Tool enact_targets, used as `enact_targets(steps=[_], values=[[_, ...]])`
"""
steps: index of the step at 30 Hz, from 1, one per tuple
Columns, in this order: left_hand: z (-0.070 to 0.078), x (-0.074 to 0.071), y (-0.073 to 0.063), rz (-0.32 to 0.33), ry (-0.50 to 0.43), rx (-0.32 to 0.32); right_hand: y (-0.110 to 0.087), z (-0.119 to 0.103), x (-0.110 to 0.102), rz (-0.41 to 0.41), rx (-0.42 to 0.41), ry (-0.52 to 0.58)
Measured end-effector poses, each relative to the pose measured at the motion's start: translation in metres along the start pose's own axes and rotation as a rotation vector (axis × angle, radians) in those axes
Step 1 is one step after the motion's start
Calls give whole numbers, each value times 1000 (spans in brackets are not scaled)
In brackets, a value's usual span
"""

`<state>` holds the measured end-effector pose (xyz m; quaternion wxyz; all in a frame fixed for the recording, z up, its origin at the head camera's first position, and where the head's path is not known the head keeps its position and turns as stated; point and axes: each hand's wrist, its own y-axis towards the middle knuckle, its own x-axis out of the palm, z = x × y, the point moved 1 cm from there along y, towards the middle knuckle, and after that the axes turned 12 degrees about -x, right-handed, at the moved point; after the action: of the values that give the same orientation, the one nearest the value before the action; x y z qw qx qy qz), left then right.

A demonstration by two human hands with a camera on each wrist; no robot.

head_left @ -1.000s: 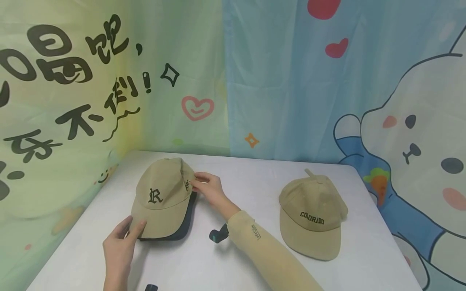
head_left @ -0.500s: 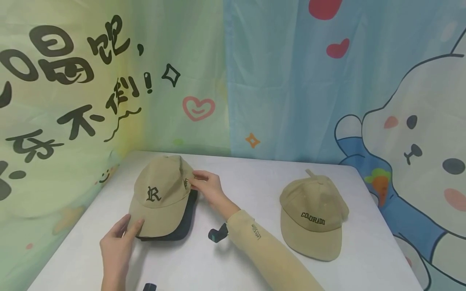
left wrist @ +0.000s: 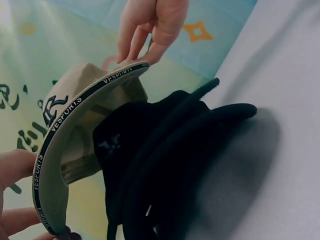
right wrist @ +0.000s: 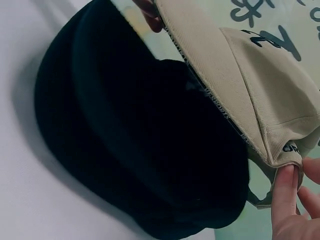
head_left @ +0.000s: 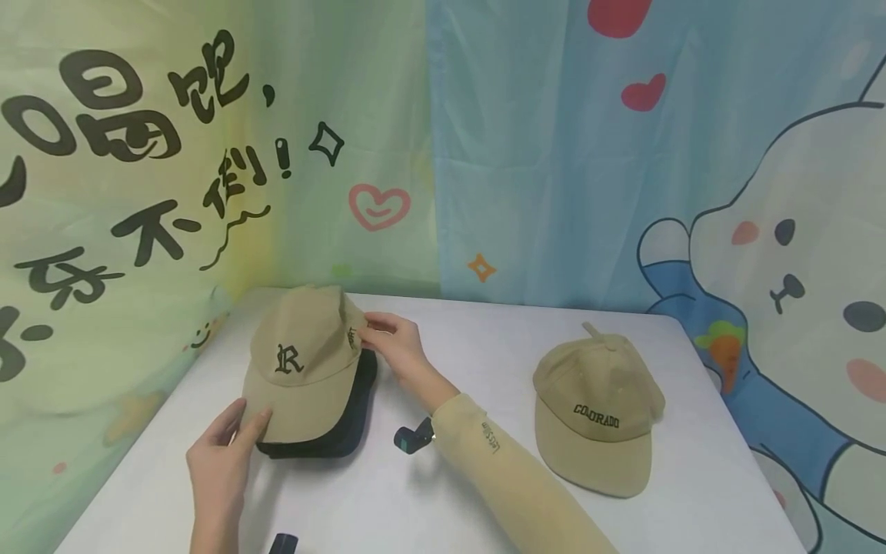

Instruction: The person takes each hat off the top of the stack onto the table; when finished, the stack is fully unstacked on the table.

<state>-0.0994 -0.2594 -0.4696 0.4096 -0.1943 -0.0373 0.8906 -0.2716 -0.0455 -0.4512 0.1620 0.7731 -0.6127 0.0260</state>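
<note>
A beige baseball cap (head_left: 304, 369) with a dark "R" is held up by both hands at the left of the table. My left hand (head_left: 220, 465) pinches the side of its brim. On the opposite side, my right hand (head_left: 400, 346) grips the lower edge of the crown. Directly beneath are dark caps (head_left: 349, 431), mostly covered by the beige one in the head view. In the left wrist view, a gap shows between the raised beige brim (left wrist: 52, 150) and the dark caps (left wrist: 150, 155), whose brims lie one over another.
Another beige cap (head_left: 598, 415) marked "COLORADO" lies on the right side of the white table (head_left: 443, 492). A printed curtain (head_left: 512, 169) hangs behind. Near the right sleeve (head_left: 498, 469) a small dark device (head_left: 413, 437) shows, and another dark piece (head_left: 284, 543) at the bottom edge.
The beige cap with the "R" has risen and shifted slightly left in both hands, showing more of the dark brims below. The "COLORADO" cap has stayed in place.
</note>
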Motion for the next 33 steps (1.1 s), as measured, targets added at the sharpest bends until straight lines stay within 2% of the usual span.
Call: enact_targets(steps=[12,21,27,29,33], values=[[17,4,-2,-9,-10,39,9,-16,-4,-2,-26,52],[33,13,-2,-47,-46,89,15,-31,-19,23,-74,84],[42,19,-4,-68,-57,94,16,-41,-27,19,-89,68],[45,21,-5,-73,-65,115,17,-44,-31,19,-91,66],[52,30,-9,-107,-81,195,16,-48,-44,45,-89,59]])
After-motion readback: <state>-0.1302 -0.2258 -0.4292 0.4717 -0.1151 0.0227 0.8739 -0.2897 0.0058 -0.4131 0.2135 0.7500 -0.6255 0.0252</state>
